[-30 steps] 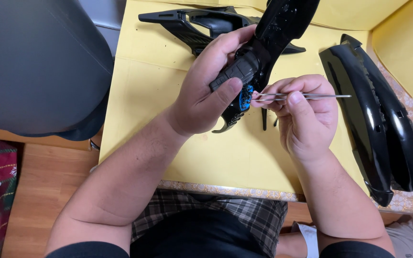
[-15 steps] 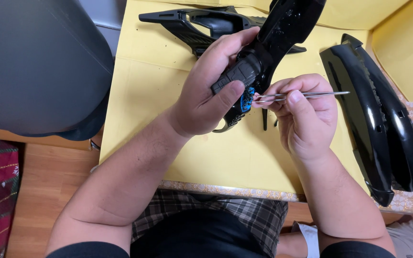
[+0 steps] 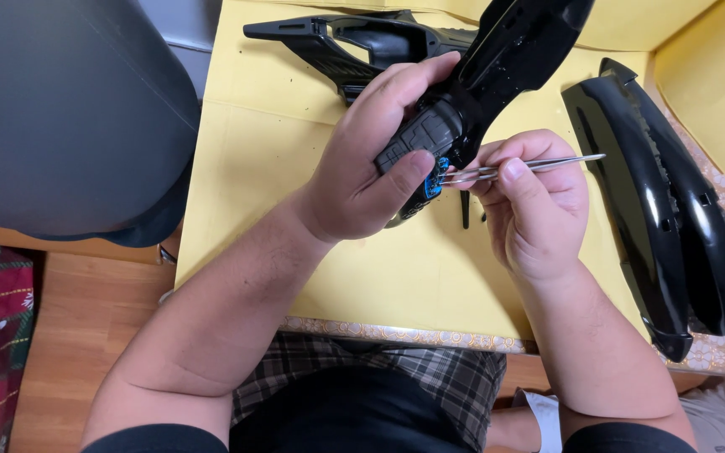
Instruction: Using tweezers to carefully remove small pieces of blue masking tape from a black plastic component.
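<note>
Gripping firmly, the left hand (image 3: 362, 176) was wrapped around a black plastic part (image 3: 480, 92), thumb pressed along its lower end, holding it tilted above the counter (image 3: 253, 151). That part rose up and to the right, its glossy upper end reaching the top edge of the view. At its lower end sat a small blue piece (image 3: 434, 178), just beside the thumb tip.

Right hand (image 3: 534, 201): closed in a pinch on metal tweezers (image 3: 522, 168), held nearly level, tips meeting the blue piece.

On the yellow-covered counter, a black frame piece (image 3: 337, 38) lay behind the hands. Two long curved black panels (image 3: 665, 210) lay side by side to the right, well apart from the hands. A large dark grey rounded object (image 3: 60, 117) stood to the left of the counter.
</note>
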